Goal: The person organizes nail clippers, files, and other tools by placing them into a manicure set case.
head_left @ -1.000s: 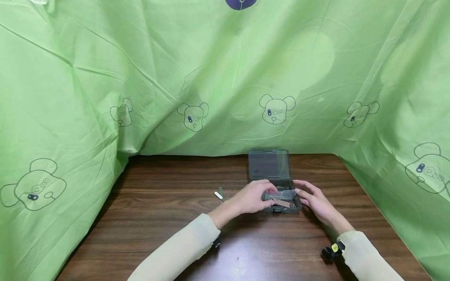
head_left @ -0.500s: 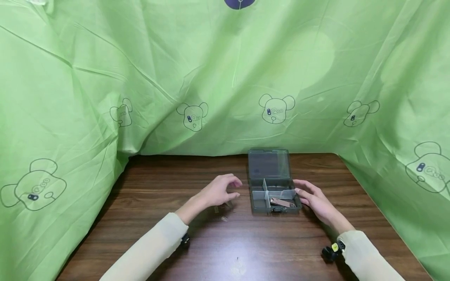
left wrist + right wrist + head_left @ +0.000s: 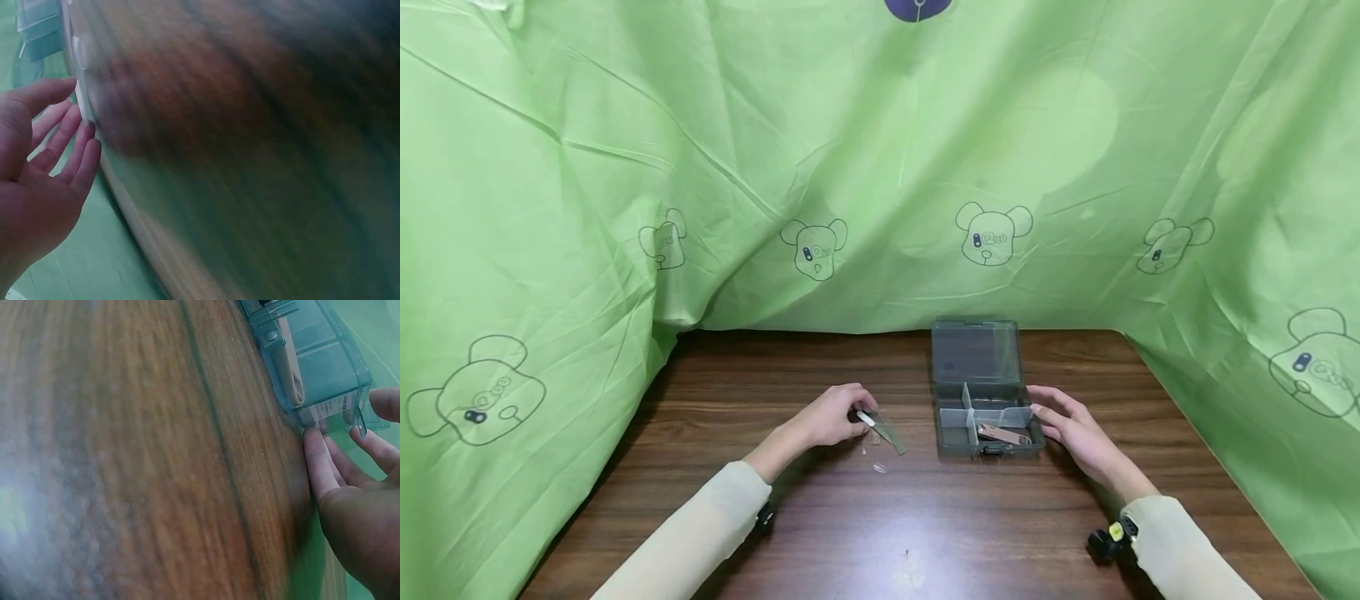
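My left hand [image 3: 835, 415] is at a small group of things on the table, its thumb and fingers right by a slim piece with a white oval end [image 3: 867, 418]. In the left wrist view these fingers [image 3: 85, 164] are apart and only gently bent. A thin grey-green strip [image 3: 892, 438] lies alongside, and small clear pieces [image 3: 880, 468] are in front. My right hand [image 3: 1078, 432] rests against the right side of a see-through grey divided box [image 3: 953, 437], fingertips on its wall. A pink nail clipper [image 3: 1002, 434] lies in the box's front right compartment.
The box's lid [image 3: 976, 352] stands raised at the back, near the green curtain [image 3: 880, 283] that surrounds the brown wooden table [image 3: 880, 533]. A white label [image 3: 331, 407] shows by the box's end in the right wrist view.
My left hand has left the box and moved left to the small things on the table. My right hand stays at the box's side. The nail clipper stays in its compartment.
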`<state>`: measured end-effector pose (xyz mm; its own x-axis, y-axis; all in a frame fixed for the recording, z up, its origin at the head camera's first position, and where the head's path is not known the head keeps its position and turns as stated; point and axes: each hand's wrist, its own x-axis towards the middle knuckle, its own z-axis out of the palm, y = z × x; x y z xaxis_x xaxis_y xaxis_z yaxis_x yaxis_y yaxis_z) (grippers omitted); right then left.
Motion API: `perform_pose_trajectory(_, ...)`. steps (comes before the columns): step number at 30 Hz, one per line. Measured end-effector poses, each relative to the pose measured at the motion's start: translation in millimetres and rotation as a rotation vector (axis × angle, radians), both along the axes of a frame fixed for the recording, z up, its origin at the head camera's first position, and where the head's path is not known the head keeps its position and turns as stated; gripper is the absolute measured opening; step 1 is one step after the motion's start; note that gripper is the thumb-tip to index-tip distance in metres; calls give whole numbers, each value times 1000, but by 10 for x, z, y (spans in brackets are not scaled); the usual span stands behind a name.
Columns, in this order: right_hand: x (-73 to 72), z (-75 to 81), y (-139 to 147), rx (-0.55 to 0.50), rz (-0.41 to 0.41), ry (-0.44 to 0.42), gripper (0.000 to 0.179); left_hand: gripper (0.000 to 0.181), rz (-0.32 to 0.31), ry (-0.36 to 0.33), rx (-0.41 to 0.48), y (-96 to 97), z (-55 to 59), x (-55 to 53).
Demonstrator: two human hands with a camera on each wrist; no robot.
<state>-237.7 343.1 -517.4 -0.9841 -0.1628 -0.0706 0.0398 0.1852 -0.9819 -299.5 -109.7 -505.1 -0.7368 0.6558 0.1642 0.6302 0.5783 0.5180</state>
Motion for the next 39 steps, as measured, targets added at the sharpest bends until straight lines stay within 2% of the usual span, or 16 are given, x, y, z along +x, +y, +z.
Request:
perform_pose_trajectory(14,25,5,-23,-28,6,18,59,9,-29,-13,-53,-4,-52,-21)
perform_pose_trajectory(28,22,5,-27,-28,6,20,59,11,-41,-76,-81,-46,-50,2)
perform_pose_trajectory(32,16,-4,-27,-35,6,21,59,13,-40,-88,-97,-60,-24,18)
perform_pose_trajectory(39,16,-7,-22,-29,6,23,59,13,-54,-88,-91,-72,87,55)
